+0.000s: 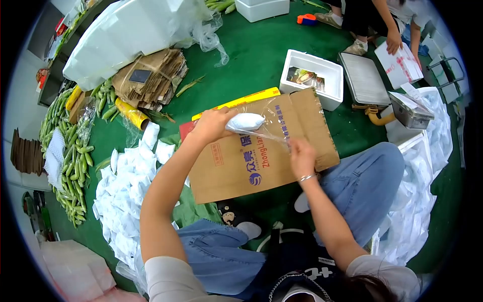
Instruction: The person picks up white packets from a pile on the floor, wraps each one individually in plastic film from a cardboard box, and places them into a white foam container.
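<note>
A flat brown cardboard box (271,166) with blue and red print lies across in front of me. Above it, my left hand (214,126) is closed on the near end of a small white packet (246,122). The packet overlaps a clear plastic bag (274,130), which stretches over the cardboard between my hands. With fingers pinched, my right hand (303,157) grips the bag's lower right edge. A yellow strip (251,96) shows behind the cardboard.
Many white packets (123,196) are heaped at my left, more (410,201) at my right. Beyond the cardboard stand a white foam box (334,95) and a scale (365,78). Flattened cartons (151,80) and green corn cobs (73,166) lie left. Another person's hand (394,40) touches a white box (400,65).
</note>
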{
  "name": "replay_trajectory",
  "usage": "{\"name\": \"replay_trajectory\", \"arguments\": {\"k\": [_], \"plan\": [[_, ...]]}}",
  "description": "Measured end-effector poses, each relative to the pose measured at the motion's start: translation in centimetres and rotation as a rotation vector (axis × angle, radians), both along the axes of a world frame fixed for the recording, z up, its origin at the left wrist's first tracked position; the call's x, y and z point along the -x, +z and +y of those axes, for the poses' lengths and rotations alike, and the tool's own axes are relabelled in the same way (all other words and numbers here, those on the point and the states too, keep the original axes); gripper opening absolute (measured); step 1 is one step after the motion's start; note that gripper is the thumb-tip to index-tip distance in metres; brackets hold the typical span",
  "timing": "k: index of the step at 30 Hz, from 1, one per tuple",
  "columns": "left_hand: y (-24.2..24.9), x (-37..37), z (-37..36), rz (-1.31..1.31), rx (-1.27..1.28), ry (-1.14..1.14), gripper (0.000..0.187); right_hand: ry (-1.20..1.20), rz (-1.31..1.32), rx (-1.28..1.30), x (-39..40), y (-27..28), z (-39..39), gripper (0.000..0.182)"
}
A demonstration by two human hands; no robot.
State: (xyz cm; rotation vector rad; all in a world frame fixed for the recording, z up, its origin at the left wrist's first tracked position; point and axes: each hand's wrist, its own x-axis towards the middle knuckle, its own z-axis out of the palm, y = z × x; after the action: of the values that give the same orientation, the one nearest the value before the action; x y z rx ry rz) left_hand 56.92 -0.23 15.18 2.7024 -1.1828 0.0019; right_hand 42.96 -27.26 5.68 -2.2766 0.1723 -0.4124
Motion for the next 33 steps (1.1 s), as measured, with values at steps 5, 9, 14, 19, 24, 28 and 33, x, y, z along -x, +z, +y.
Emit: {"name": "replay_trajectory", "arguments": {"k": [5, 9, 14, 19, 24, 28, 33], "plan": [[2.1, 2.8, -1.4, 0.095, -0.017, 0.067, 0.051, -0.021, -0.007, -0.485, -7.8, 11.1, 0.5, 0.016], [4.0, 4.0, -1.4, 0.546, -0.015, 0.046, 0.047, 0.227, -0.046, -0.113, -8.4, 13.6, 5.3, 0.016], [-0.5, 6.9, 0.7, 1.308, 0.179, 0.359, 0.059, 0.616, 0.005, 0.138, 1.3, 9.4, 4.6, 0.043], [-6.0, 9.5, 1.0, 1.593, 0.327, 0.445, 0.061, 0.961, -0.029, 0.427, 4.4, 6.6, 3.9, 0.085], [-2.2, 9.3, -0.9, 0.493, -0.203, 0.224, 0.059, 1.102, 0.424, 0.476, -0.9, 7.1, 4.9, 0.072], [0.8, 9.8, -2.4, 0.294, 0.047, 0.422, 0.059, 1.287, 1.043, 0.256, -10.0, 7.9, 5.7, 0.06], [-2.2, 9.2, -2.1, -0.04, 0.082, 0.35, 0.06, 1.123, 1.221, -0.709, -14.5, 3.7, 9.0, 0.061]]}}
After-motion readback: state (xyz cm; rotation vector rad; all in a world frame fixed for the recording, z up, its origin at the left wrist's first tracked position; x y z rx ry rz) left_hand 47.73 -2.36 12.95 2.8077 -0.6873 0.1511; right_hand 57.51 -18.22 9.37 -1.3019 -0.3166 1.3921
